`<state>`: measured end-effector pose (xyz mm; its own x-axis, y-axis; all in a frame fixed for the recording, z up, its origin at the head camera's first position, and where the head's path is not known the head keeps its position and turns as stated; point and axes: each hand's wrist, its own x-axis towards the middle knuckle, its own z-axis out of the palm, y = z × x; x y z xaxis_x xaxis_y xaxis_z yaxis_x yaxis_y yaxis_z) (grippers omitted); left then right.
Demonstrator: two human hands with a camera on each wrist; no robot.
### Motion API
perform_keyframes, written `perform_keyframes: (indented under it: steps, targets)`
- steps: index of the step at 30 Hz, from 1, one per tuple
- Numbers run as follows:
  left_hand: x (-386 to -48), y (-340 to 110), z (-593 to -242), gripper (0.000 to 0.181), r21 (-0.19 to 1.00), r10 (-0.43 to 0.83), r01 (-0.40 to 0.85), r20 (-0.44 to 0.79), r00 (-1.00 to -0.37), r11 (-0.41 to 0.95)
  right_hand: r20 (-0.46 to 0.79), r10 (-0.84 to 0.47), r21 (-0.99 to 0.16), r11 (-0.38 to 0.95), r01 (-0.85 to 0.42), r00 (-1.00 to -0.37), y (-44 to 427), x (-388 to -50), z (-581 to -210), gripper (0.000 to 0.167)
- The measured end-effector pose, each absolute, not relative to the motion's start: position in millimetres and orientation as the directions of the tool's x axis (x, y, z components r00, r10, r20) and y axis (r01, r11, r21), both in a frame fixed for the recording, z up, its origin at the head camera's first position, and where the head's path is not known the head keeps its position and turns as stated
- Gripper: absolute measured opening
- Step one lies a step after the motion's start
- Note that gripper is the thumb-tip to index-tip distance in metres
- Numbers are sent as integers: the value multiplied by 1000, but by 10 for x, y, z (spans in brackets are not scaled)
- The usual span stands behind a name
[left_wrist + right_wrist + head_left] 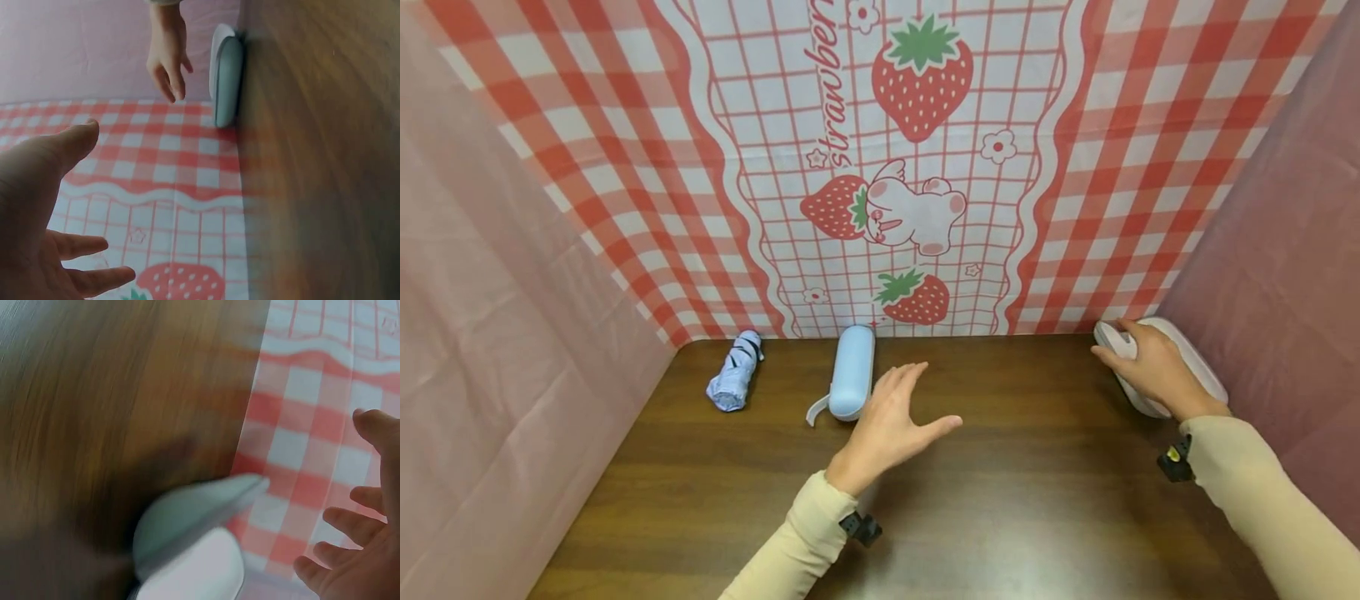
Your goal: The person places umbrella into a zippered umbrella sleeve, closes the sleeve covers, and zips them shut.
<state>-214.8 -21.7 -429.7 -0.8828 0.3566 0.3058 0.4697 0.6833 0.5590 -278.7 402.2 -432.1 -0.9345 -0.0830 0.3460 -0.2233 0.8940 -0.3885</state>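
The light-blue oblong case (852, 371) lies lengthwise on the brown wood-grain table (1022, 408), its far end close to the foot of the hanging cloth, and a pale strap (817, 409) trails from its near end toward the left. Well to the right of it, the larger pale oblong case (1183, 350) with rounded ends sits at an angle.

Behind the light-blue case rises the red-and-white checked strawberry cloth (925, 158), its middle panel printed with strawberries, flowers and a bunny-like figure. Far off on its left hangs one pink curtain (512, 317); beyond the pale case on its right hangs a duskier drape (1277, 250).

A folded umbrella (735, 371), pale lavender with black markings, lies just left of the light-blue case, tilted.

My left hand (886, 425) is just right of the light-blue case, thumb spread wide from the fingers, covering a bit of its near edge from above; I can't tell if they touch. My right hand (1156, 367), well to the right, is over the pale case, fingers loose and spread, holding nothing; my left wrist's view shows a gap between them. Both my arms wear cream sleeves (805, 521).
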Motion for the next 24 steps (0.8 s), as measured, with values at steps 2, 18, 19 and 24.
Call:
perform_keyframes:
  steps: [2,18,19,24]
  targets:
    - [-2110,-146,-4319,93,558,367,468,291,-884,685,350,-73,-378,901,-212,-934,4132,-2781,-4335,67]
    - [-1833,218,-4434,105,480,512,519,159,-844,707,312,-13,-300,947,-111,-950,4777,-2607,-4602,79]
    - [-1824,218,-4442,105,476,514,517,150,-845,712,312,-17,-295,949,-114,-950,4794,-2604,-4607,77]
    - [-1813,226,-4487,103,467,522,515,127,-843,718,263,19,-305,950,-65,-965,4885,-2574,-4564,53]
